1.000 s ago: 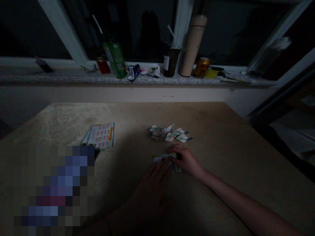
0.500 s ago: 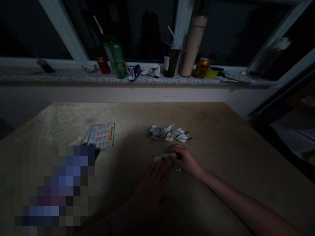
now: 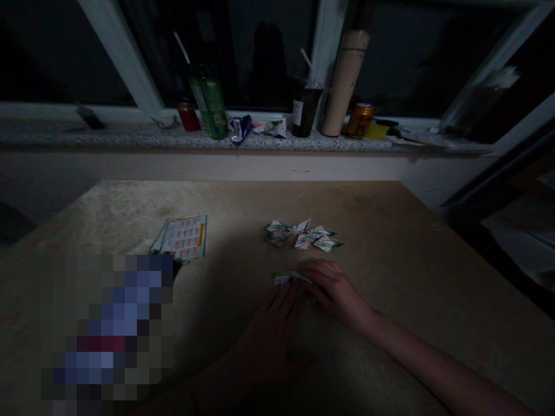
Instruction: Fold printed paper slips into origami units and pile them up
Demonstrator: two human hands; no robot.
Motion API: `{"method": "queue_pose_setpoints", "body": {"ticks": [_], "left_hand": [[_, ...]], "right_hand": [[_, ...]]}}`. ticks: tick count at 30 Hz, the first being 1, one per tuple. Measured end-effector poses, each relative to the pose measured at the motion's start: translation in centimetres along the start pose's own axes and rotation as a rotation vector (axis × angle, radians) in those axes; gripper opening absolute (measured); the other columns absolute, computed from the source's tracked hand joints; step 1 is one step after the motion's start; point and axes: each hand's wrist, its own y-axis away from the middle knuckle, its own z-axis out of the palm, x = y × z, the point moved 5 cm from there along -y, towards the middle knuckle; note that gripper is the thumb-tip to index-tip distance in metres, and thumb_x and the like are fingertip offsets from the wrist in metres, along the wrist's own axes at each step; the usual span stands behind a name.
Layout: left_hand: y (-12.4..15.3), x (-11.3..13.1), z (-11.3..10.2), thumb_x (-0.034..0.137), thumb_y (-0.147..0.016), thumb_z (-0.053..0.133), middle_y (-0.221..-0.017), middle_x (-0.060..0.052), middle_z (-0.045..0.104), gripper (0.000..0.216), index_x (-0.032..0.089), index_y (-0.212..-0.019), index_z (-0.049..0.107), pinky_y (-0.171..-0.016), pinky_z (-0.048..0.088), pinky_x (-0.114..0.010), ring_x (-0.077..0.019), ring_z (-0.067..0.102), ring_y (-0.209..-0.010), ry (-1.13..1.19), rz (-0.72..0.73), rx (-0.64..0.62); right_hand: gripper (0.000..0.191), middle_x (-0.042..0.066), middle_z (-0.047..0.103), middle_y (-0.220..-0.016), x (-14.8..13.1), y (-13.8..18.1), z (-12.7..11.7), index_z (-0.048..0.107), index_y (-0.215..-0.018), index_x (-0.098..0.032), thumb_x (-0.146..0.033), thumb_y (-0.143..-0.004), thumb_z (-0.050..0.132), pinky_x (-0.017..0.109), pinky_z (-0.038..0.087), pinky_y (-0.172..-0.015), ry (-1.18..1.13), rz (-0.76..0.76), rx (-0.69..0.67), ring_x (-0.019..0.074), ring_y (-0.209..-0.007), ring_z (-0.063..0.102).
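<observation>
A small printed paper (image 3: pixel 282 280) lies on the table, mostly covered by both hands. My left hand (image 3: pixel 273 323) rests flat on its near left part, fingers stretched forward; the hand is in deep shadow. From the right, my right hand (image 3: pixel 336 289) grips the paper's right part with curled fingers, its fingertips close to those of my left hand. Just beyond the hands sit several folded paper pieces (image 3: pixel 307 237) with pointed corners, grouped in a loose row. To the left lies a stack of printed sheets (image 3: pixel 186 237).
A blurred-out blue item (image 3: pixel 125 312) covers the table's (image 3: pixel 390 231) left front. Along the granite sill (image 3: pixel 260 143) stand a green bottle (image 3: pixel 212 110), a dark cup with straw (image 3: pixel 306 112), a tall pinkish flask (image 3: pixel 342 86), an orange can (image 3: pixel 361 120), a red jar (image 3: pixel 189 117) and wrappers (image 3: pixel 240 129).
My right hand has come down further over the paper's right side and hides more of it. My left hand stays pressed flat. The whole view has shifted slightly.
</observation>
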Motion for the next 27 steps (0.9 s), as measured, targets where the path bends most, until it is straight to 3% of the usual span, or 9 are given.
{"method": "queue_pose_setpoints", "body": {"ticks": [4, 9, 18, 27], "left_hand": [[0.1, -0.1, 0.2, 0.055, -0.078, 0.051, -0.148, -0.014, 0.014, 0.085, 0.011, -0.142, 0.016, -0.109, 0.015, -0.047, -0.0308, 0.011, -0.135, 0.004, 0.009, 0.014], [0.0, 0.0, 0.0, 0.061, -0.083, 0.039, -0.149, -0.013, 0.011, 0.082, 0.010, -0.142, 0.014, -0.110, 0.014, -0.045, -0.0291, 0.010, -0.135, -0.017, 0.004, 0.000], [0.9, 0.0, -0.2, 0.051, -0.084, 0.044, -0.150, -0.010, 0.007, 0.079, 0.014, -0.143, 0.006, -0.110, 0.015, -0.043, -0.0264, 0.009, -0.136, -0.021, 0.013, -0.012], [2.0, 0.6, 0.9, 0.055, -0.075, 0.054, -0.150, -0.012, 0.005, 0.095, 0.012, -0.143, 0.003, -0.108, 0.021, -0.047, -0.0311, 0.009, -0.135, 0.089, -0.007, -0.044]], "right_hand": [[0.046, 0.008, 0.046, -0.134, -2.6, 3.5, 0.0, 0.039, -0.133, -0.018, -0.019, -0.087, 0.046, 0.043, 0.030, -0.106, 0.177, -0.113, -0.124, 0.0207, -0.125, 0.039], [0.067, 0.007, 0.025, -0.146, -3.1, 6.5, 0.8, 0.015, -0.142, -0.014, -0.023, -0.084, 0.047, 0.046, 0.019, -0.111, 0.226, -0.011, -0.325, 0.0212, -0.134, 0.022], [0.066, 0.007, 0.026, -0.145, -2.9, 6.5, 0.8, 0.018, -0.142, -0.016, -0.028, -0.085, 0.047, 0.046, 0.017, -0.111, 0.168, 0.045, -0.331, 0.0206, -0.134, 0.023], [0.064, 0.008, 0.031, -0.143, -3.0, 6.6, 1.0, 0.021, -0.141, -0.016, -0.023, -0.083, 0.049, 0.045, 0.021, -0.110, 0.159, 0.038, -0.274, 0.0213, -0.132, 0.027]]}}
